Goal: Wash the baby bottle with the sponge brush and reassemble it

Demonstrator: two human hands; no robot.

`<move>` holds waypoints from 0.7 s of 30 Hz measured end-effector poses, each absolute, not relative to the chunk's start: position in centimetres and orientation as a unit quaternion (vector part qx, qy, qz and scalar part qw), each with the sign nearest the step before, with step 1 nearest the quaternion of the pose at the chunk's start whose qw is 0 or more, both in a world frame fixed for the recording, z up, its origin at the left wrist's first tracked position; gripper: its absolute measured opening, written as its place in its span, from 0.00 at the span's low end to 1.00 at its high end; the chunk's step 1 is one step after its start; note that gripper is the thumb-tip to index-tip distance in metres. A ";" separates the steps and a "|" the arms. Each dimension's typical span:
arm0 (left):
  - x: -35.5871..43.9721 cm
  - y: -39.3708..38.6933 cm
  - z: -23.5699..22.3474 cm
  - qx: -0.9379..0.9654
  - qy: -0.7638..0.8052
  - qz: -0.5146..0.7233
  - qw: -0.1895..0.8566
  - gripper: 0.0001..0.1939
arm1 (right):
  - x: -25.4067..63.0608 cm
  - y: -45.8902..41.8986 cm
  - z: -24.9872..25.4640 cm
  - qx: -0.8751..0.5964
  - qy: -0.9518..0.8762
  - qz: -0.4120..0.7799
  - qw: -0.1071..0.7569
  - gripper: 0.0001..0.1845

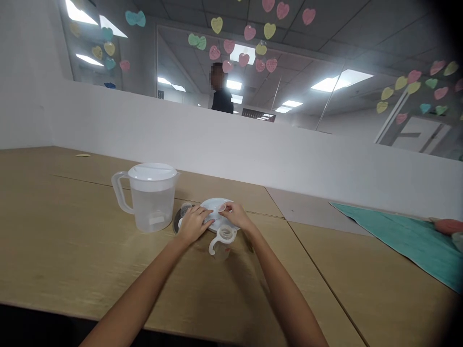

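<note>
ok so right hand [234,215] is pinching a small clear round piece [222,208] over the white plate [213,202]; left hand [194,224] is kinda spread at the plate's eight o'clock, clear cup [226,233] at six.

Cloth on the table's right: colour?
Teal green cloth; shows in the head view, the only one.

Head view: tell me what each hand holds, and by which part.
Right hand: a small round piece, apparently by its rim. Left hand: cannot be told.
</note>
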State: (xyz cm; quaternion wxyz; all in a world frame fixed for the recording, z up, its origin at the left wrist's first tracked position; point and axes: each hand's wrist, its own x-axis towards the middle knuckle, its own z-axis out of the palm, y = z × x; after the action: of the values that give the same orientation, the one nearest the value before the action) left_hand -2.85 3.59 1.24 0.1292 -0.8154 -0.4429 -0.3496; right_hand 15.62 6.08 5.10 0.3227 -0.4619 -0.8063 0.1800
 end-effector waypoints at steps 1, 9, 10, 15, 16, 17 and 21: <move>-3.4 3.6 1.2 -0.810 -0.455 -0.338 0.148 0.17 | 16.0 6.1 5.0 -0.486 -0.807 0.154 0.299 0.09; -6.0 3.6 1.0 -0.722 -0.558 -0.367 0.181 0.17 | 17.4 6.4 3.6 -0.530 -0.818 0.139 0.176 0.06; -6.0 3.5 1.1 -0.715 -0.563 -0.372 0.183 0.18 | 17.4 6.6 3.4 -0.520 -0.822 0.154 0.171 0.06; -5.9 3.0 1.7 -0.686 -0.583 -0.395 0.183 0.21 | 16.9 7.7 3.4 -0.495 -0.814 0.183 0.242 0.11; -5.9 2.9 1.8 -0.682 -0.589 -0.395 0.182 0.22 | 16.7 7.7 3.7 -0.495 -0.805 0.182 0.272 0.12; -5.9 2.8 1.9 -0.678 -0.595 -0.392 0.181 0.22 | 16.6 7.7 4.2 -0.492 -0.790 0.191 0.312 0.13; -5.9 2.9 1.9 -0.681 -0.604 -0.379 0.165 0.22 | 16.4 6.1 7.1 -0.420 -0.678 0.341 0.497 0.13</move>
State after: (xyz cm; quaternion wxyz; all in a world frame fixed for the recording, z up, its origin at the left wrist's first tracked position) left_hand -5.89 2.88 1.90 0.1655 -0.6807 -0.6044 -0.3794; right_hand 16.35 6.13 7.09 0.4967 -0.4203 -0.6783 0.3414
